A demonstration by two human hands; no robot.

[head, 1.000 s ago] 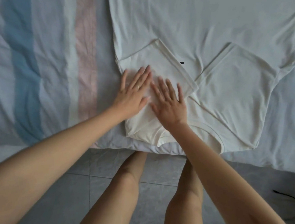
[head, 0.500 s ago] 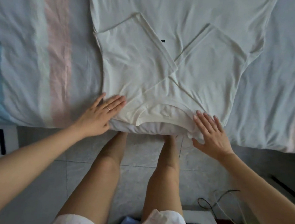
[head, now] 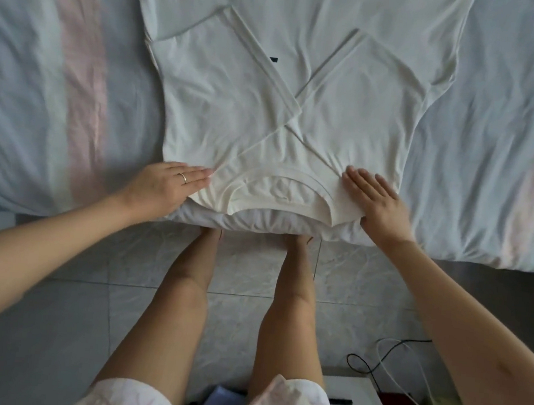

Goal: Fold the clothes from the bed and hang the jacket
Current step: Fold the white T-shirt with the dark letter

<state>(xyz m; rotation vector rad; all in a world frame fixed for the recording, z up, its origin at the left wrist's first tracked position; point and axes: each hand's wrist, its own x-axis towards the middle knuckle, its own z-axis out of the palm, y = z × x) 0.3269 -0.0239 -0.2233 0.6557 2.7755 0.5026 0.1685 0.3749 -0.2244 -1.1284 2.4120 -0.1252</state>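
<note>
Straight fingers [head: 197, 175] of the left hand [head: 160, 189], one wearing a ring [head: 183, 177], press flat at the shoulder edge of a white T-shirt [head: 228, 108]. The right hand [head: 377, 204] lies flat on the opposite shoulder, gripping nothing. The shirt lies spread on the bed [head: 490, 141], sleeves crossed inward, collar [head: 280, 179] at the near edge.
</note>
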